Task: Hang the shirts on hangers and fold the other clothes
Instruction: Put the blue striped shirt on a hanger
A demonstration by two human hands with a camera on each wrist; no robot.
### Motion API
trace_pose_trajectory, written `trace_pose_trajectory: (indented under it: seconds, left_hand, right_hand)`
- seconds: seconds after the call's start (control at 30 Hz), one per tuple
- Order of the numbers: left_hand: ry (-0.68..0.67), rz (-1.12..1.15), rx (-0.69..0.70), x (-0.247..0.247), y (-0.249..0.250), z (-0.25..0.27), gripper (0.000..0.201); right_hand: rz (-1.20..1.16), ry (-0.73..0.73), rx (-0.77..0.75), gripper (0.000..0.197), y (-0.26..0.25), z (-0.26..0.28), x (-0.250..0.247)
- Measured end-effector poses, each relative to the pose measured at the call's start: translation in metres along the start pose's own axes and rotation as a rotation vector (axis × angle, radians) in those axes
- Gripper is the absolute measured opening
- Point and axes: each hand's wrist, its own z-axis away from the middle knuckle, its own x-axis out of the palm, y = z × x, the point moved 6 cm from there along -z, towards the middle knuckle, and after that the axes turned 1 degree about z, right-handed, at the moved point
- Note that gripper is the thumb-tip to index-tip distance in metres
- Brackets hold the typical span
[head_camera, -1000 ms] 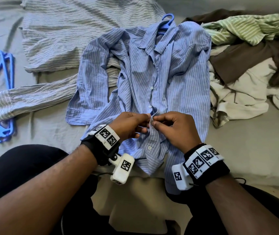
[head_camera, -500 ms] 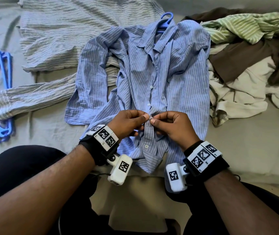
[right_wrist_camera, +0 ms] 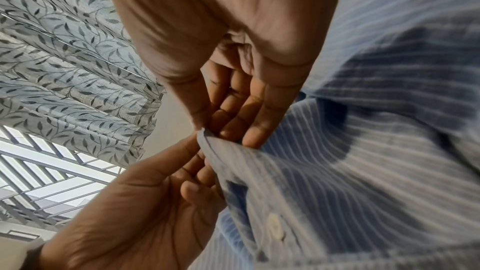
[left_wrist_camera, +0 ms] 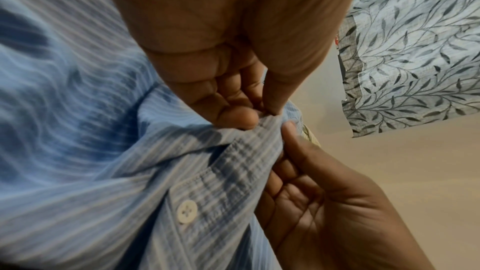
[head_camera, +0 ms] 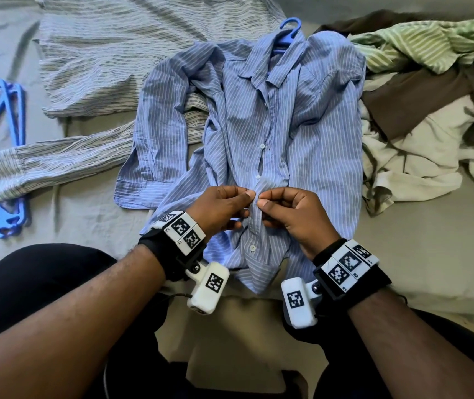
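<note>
Two thumbs and forefingers pinch the front placket (head_camera: 256, 197) of the light blue white-striped button-up shirt (head_camera: 302, 133), tips almost touching across the fold. We see the left hand (head_camera: 221, 207) gripping the strip from the left and the right hand (head_camera: 293, 217) from the right, other fingers curled under the cloth. In the left wrist view the left thumb and forefinger (left_wrist_camera: 233, 114) squeeze the raised edge, with the right hand (left_wrist_camera: 319, 196) below it and one white button (left_wrist_camera: 186, 211) lower on the placket. The right wrist view shows the same pinch: right hand (right_wrist_camera: 233, 93) above, left hand (right_wrist_camera: 145, 208) below, button (right_wrist_camera: 275, 227) blurred.

The shirt lies face up on the grey bedsheet (head_camera: 420, 254), just in front of us, hem at the near edge, left sleeve bent beside the body. A blue plastic hanger hook (head_camera: 289, 31) sticks out of its collar. Beneath and behind it lies a grey striped shirt (head_camera: 132, 50), one sleeve running left. Several blue plastic hangers (head_camera: 2, 156) lie stacked at the far left. To the right is a heap: a green striped garment (head_camera: 425, 44), brown cloth (head_camera: 420, 93), cream cloth (head_camera: 411, 159).
</note>
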Motion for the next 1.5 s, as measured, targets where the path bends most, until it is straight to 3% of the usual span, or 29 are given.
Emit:
trace_pose_trajectory:
  seconds: [0.27,0.5,0.63,0.73,0.97,1.17,1.5]
  left_hand:
    - [0.027,0.064,0.069,-0.001,0.005,0.004,0.020]
    - [0.068,-0.017,0.186,0.000,0.012,0.008,0.011]
    - [0.017,-0.044,0.307,0.001,0.020,0.011,0.028]
    - [-0.013,-0.092,0.338,0.003,0.021,0.012,0.027]
    - [0.025,-0.002,0.173,0.000,0.015,0.005,0.021]
    - [0.070,0.075,0.066,-0.002,0.007,0.001,0.014]
    - [0.009,0.162,0.064,-0.003,0.007,0.007,0.015]
  right_hand:
    - [-0.060,0.034,0.071,0.009,0.000,-0.002,-0.003]
    - [-0.091,0.015,0.158,0.010,0.000,-0.003,-0.004]
    - [-0.073,0.009,0.162,0.010,0.000,-0.003,-0.004]
    - [-0.077,0.004,0.149,0.011,-0.003,-0.002,-0.005]
    - [-0.099,0.058,-0.007,0.017,-0.010,-0.001,-0.006]
    - [-0.035,0.075,-0.051,0.014,-0.012,-0.002,-0.005]
    - [-0.044,0.111,-0.080,0.011,-0.013,-0.002,-0.004]
